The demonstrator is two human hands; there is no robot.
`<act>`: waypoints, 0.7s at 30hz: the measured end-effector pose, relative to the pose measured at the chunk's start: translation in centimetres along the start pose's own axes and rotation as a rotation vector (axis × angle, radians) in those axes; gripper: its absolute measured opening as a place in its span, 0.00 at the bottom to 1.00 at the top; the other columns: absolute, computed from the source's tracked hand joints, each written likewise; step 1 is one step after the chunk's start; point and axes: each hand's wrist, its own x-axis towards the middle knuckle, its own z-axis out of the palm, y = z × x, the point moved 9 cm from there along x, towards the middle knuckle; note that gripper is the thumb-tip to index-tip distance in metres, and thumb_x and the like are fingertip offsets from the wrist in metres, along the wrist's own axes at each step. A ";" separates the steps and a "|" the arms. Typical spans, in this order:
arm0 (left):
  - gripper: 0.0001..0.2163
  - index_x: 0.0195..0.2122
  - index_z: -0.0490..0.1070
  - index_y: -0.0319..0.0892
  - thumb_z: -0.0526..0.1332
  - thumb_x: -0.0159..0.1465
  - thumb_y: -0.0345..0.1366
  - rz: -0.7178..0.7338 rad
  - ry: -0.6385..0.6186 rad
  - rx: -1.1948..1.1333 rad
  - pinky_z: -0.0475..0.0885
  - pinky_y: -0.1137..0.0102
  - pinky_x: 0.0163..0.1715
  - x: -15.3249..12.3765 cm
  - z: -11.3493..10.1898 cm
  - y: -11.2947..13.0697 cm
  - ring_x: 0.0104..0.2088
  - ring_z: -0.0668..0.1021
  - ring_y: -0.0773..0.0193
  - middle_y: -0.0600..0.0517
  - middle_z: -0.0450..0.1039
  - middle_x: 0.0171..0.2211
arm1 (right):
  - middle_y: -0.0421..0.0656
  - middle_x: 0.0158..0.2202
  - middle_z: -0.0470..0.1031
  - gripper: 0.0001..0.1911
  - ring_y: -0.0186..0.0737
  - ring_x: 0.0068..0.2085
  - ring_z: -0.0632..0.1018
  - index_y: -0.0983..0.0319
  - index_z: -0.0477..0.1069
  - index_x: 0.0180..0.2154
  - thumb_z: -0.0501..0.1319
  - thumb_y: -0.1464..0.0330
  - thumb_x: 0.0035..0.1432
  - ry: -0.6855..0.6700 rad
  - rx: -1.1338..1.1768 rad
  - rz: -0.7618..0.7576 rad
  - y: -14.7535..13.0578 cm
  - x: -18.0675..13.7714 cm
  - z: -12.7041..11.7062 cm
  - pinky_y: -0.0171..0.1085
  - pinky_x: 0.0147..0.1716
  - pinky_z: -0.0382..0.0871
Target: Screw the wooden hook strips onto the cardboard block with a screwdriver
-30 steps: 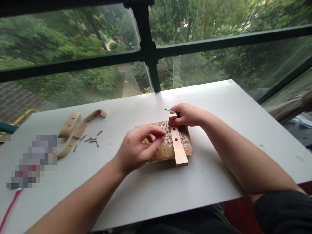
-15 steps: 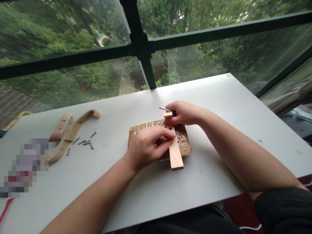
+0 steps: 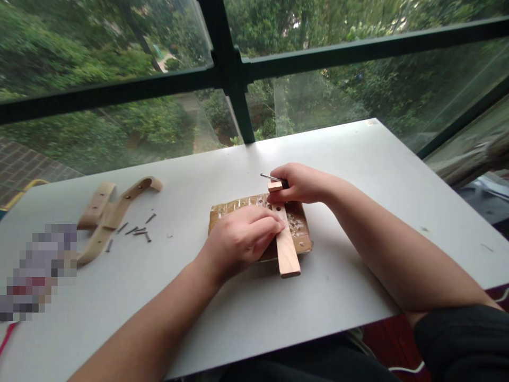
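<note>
A pale wooden strip with a dark hole near its far part lies over a brown, pitted block. Its near end sticks out past the block, and at the far side a wooden end rises by my right hand. My right hand is closed around that far end, along with a screwdriver whose thin metal shaft points left. My left hand is closed in a pinch at the strip's left edge, just below the hole. Whatever is between its fingertips is hidden.
Curved wooden hook pieces with holes lie on the left of the white table. Several loose screws are scattered beside them. A blurred-out item sits at the left edge. Windows with a dark frame stand behind the table.
My left fingers have drawn closer together and slid slightly down along the strip, showing more of the wood below the hole. My right hand stays about where it was.
</note>
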 end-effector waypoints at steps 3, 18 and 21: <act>0.05 0.39 0.75 0.42 0.62 0.64 0.26 0.025 -0.013 0.005 0.75 0.68 0.39 0.1 0.2 0.2 0.39 0.80 0.62 0.49 0.80 0.40 | 0.35 0.22 0.65 0.15 0.30 0.25 0.64 0.61 0.63 0.26 0.65 0.60 0.51 0.002 -0.009 0.001 0.0 0.0 0.0 0.34 0.25 0.52; 0.13 0.42 0.70 0.40 0.64 0.55 0.26 0.013 -0.055 -0.147 0.75 0.59 0.48 0.5 0.1 1.0 0.44 0.78 0.56 0.44 0.77 0.42 | 0.34 0.22 0.65 0.15 0.30 0.25 0.64 0.61 0.63 0.26 0.66 0.59 0.51 0.014 -0.037 0.003 -0.1 0.0 -0.1 0.34 0.26 0.52; 0.13 0.41 0.70 0.40 0.64 0.54 0.26 -0.001 -0.045 -0.142 0.75 0.59 0.46 0.5 0.2 0.8 0.42 0.78 0.56 0.45 0.77 0.41 | 0.34 0.22 0.65 0.15 0.30 0.25 0.64 0.61 0.63 0.26 0.66 0.59 0.51 0.013 -0.039 0.003 0.0 0.0 0.0 0.34 0.26 0.53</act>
